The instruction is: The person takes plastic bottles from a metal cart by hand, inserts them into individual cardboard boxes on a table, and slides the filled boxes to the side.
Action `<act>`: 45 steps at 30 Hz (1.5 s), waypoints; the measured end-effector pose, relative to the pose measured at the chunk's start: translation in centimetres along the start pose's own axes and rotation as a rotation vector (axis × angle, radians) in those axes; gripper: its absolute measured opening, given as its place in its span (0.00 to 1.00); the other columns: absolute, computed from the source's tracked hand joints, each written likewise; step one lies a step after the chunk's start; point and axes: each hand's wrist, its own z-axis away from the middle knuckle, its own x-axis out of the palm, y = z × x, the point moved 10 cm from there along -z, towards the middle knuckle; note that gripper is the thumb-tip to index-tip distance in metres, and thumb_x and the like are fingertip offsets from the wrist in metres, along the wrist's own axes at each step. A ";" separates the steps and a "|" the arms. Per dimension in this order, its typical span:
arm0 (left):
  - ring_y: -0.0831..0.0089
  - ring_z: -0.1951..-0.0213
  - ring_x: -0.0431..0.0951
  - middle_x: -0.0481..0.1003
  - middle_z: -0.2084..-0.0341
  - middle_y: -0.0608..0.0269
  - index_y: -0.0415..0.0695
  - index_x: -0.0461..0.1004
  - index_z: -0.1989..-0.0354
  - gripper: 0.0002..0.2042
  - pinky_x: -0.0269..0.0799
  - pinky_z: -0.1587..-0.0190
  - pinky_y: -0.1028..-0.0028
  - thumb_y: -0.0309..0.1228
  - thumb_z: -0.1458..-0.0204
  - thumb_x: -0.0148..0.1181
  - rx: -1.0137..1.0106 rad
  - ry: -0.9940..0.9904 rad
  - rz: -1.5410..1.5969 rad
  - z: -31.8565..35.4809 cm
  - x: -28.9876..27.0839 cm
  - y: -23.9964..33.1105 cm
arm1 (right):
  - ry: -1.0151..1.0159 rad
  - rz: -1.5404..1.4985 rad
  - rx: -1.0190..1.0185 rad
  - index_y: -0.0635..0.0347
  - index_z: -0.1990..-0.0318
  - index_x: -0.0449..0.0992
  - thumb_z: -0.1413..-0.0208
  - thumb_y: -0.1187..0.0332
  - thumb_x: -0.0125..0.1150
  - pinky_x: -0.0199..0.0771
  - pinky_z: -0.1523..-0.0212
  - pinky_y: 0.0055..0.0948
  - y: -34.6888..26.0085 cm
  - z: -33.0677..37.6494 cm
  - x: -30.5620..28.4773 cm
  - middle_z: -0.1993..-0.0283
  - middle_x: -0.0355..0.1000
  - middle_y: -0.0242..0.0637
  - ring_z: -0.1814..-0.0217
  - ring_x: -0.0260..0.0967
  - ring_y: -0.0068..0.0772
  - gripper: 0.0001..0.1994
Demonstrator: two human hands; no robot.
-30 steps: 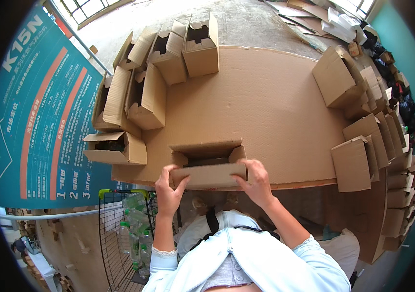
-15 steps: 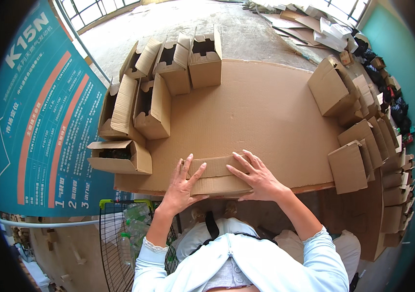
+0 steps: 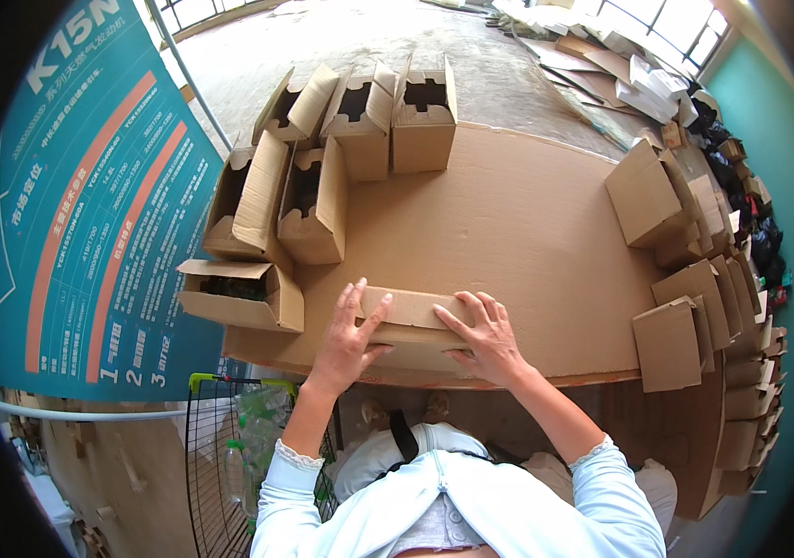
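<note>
My left hand [image 3: 348, 337] and right hand [image 3: 487, 339], fingers spread, are clamped on one box [image 3: 409, 310] at the table [image 3: 499, 232]'s six o'clock. Six open boxes [image 3: 330, 209] stand between eight and twelve; from two to four, overlapping boxes [image 3: 667, 346] defy an exact count.

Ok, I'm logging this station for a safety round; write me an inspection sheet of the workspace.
Surface: flat cardboard tabletop, brown.
Job's things: brown box at the near edge, no opening visible.
Clutter: six open boxes at left; more boxes grouped at right.
Hands: left hand and right hand grip the brown box's ends.
Cables: nothing seen.
Surroundings: teal banner left; wire basket with plastic bottles near left; scrap cardboard piled far right.
</note>
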 end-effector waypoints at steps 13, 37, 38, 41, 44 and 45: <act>0.44 0.33 0.56 0.52 0.32 0.45 0.47 0.63 0.34 0.31 0.57 0.34 0.53 0.29 0.49 0.65 -0.195 0.196 0.001 10.2 -6.1 -2.2 | 0.175 0.030 -0.048 0.39 0.32 0.62 0.61 0.59 0.75 0.55 0.36 0.51 -3.9 -12.9 5.4 0.32 0.53 0.49 0.31 0.49 0.57 0.43; 0.51 0.41 0.70 0.65 0.39 0.47 0.36 0.74 0.49 0.19 0.70 0.43 0.61 0.21 0.51 0.63 0.125 -0.140 0.271 0.4 8.9 9.8 | 0.484 0.823 1.064 0.62 0.31 0.56 0.56 0.68 0.70 0.49 0.28 0.49 25.9 30.8 -19.7 0.30 0.55 0.49 0.27 0.51 0.48 0.42; 0.51 0.42 0.70 0.66 0.40 0.47 0.36 0.74 0.49 0.19 0.70 0.44 0.61 0.21 0.51 0.63 0.125 -0.141 0.275 -0.2 9.7 11.0 | 0.443 0.726 1.150 0.61 0.34 0.60 0.56 0.67 0.71 0.55 0.31 0.47 28.1 33.6 -20.5 0.32 0.60 0.48 0.30 0.57 0.48 0.39; 0.52 0.47 0.75 0.72 0.45 0.48 0.36 0.75 0.51 0.17 0.72 0.46 0.62 0.21 0.51 0.63 0.152 -0.144 0.333 -2.1 12.2 14.6 | 0.164 0.298 1.269 0.59 0.42 0.71 0.56 0.63 0.72 0.68 0.41 0.44 34.5 38.5 -19.0 0.42 0.71 0.47 0.41 0.68 0.48 0.30; 0.53 0.52 0.78 0.76 0.53 0.49 0.36 0.75 0.52 0.15 0.74 0.49 0.63 0.21 0.50 0.63 0.132 -0.188 0.357 -2.9 14.3 16.7 | 0.229 -0.154 0.932 0.62 0.58 0.79 0.54 0.63 0.70 0.74 0.53 0.38 34.6 34.8 -17.0 0.60 0.78 0.49 0.54 0.75 0.48 0.17; 0.52 0.53 0.78 0.77 0.54 0.49 0.36 0.75 0.53 0.15 0.74 0.50 0.63 0.22 0.50 0.63 0.115 -0.194 0.351 -2.9 14.8 16.9 | 0.228 -0.361 0.945 0.64 0.58 0.78 0.51 0.66 0.67 0.74 0.54 0.36 32.8 31.7 -16.4 0.61 0.78 0.48 0.57 0.76 0.42 0.15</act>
